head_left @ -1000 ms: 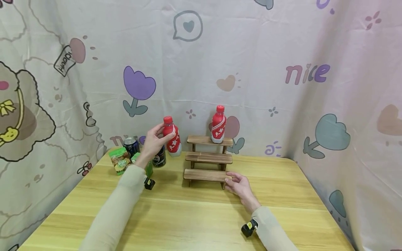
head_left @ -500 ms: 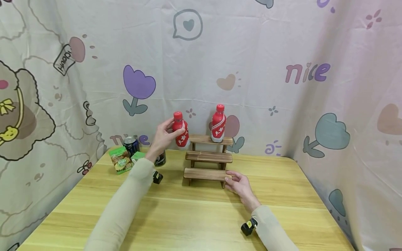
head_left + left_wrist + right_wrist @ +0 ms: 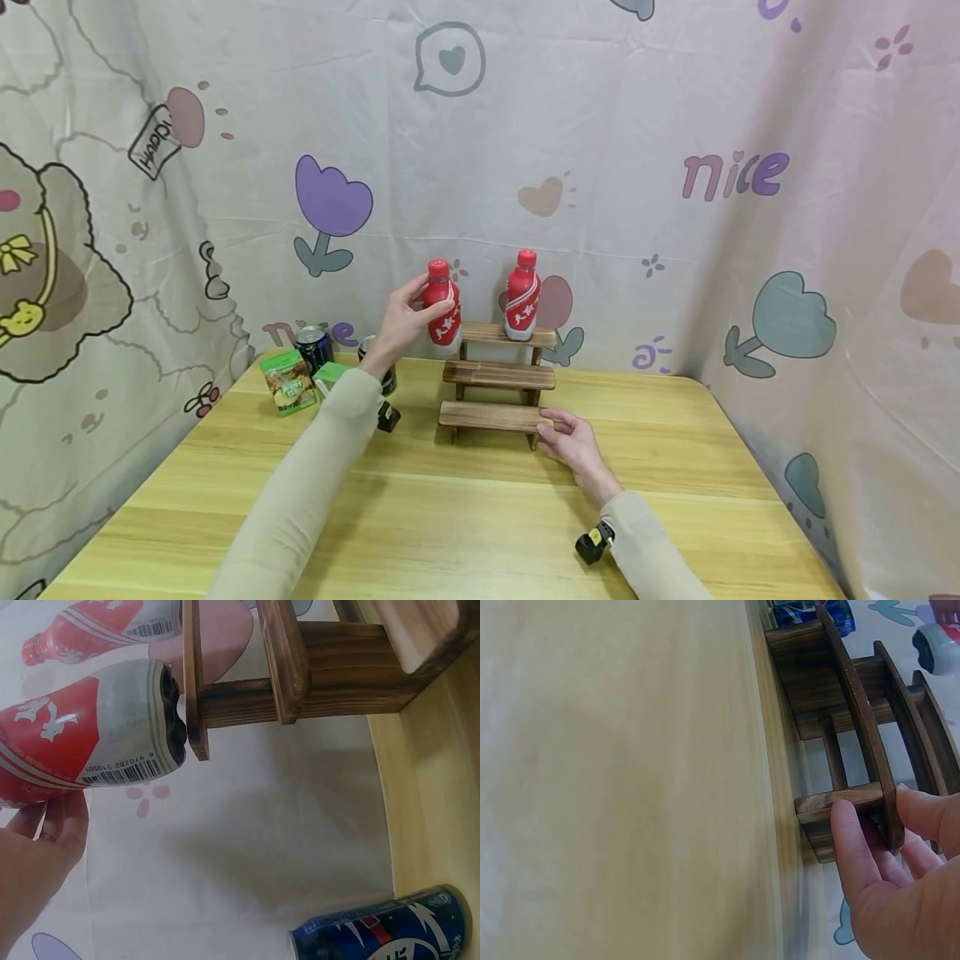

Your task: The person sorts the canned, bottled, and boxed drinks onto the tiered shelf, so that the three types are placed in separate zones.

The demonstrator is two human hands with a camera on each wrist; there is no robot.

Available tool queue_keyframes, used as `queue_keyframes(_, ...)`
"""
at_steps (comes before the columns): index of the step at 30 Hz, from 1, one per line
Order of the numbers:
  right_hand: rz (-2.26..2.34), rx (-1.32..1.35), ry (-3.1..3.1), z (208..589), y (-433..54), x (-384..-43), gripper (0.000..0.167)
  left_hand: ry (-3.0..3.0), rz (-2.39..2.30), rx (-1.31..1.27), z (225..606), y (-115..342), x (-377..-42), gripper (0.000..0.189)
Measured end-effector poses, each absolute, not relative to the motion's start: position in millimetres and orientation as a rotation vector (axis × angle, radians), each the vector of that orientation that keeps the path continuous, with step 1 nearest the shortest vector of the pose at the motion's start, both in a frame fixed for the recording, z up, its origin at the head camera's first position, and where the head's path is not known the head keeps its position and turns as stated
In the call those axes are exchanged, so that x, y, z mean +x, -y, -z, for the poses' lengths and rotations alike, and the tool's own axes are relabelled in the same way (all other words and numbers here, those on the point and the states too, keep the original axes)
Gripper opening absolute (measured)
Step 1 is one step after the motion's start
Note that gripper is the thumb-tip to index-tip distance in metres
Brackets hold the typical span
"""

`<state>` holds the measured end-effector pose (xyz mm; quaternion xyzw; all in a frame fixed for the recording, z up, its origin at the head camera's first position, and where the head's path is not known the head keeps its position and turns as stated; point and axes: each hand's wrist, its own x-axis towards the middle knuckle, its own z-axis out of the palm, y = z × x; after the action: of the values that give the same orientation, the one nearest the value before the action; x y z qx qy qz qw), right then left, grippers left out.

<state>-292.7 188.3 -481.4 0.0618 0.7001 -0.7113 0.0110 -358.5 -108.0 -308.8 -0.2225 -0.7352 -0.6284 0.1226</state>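
Observation:
My left hand (image 3: 405, 318) grips a red bottle (image 3: 442, 307) with a red cap and a pale base, fingers and thumb round its middle. In the left wrist view the base of this held bottle (image 3: 127, 724) is right by the end of the top step. A three-step wooden stand (image 3: 498, 375) is set on the table, and a matching red bottle (image 3: 522, 296) stands upright toward the right of its top step. With thumb and fingers my right hand (image 3: 573, 450) holds the right end of the lowest step (image 3: 866, 742).
At the left of the wooden table (image 3: 480, 517) are a green snack packet (image 3: 288, 383), a dark blue can (image 3: 313, 346), a green box (image 3: 327, 375) and another dark can (image 3: 388, 379), partly behind my left hand. A printed curtain (image 3: 600, 125) hangs behind the table.
My left hand has carried the red bottle rightward and slightly up, from beside the cans to the left end of the top step. My right hand stays on the lowest step.

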Motion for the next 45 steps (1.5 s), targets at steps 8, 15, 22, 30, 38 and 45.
queue_keyframes(8, 2.223, 0.203, -2.185, 481.9, -187.1, -293.4, 0.038, 2.12, 1.813, -0.67, 320.3, 101.8, -387.9, 0.06)
queue_keyframes(15, 2.23, 0.187, -2.19, 482.2, -187.1, -293.1, 0.037, 2.169, 1.722, -0.655, 315.1, 88.8, -394.3, 0.059)
queue_keyframes(22, 2.228, 0.196, -2.191, 481.9, -186.9, -293.8, 0.037, 2.199, 1.741, -0.668, 311.5, 76.4, -402.8, 0.061)
queue_keyframes(30, 2.23, 0.199, -2.184, 481.8, -186.8, -293.2, 0.038, 2.215, 1.777, -0.657, 310.1, 64.4, -406.1, 0.063)
queue_keyframes(38, 2.224, 0.212, -2.184, 482.0, -187.2, -293.5, 0.038, 2.241, 1.802, -0.644, 310.9, 54.2, -412.2, 0.066)
queue_keyframes(45, 2.221, 0.214, -2.188, 481.4, -187.4, -293.7, 0.037, 2.219, 1.813, -0.67, 312.4, 46.8, -418.0, 0.063)
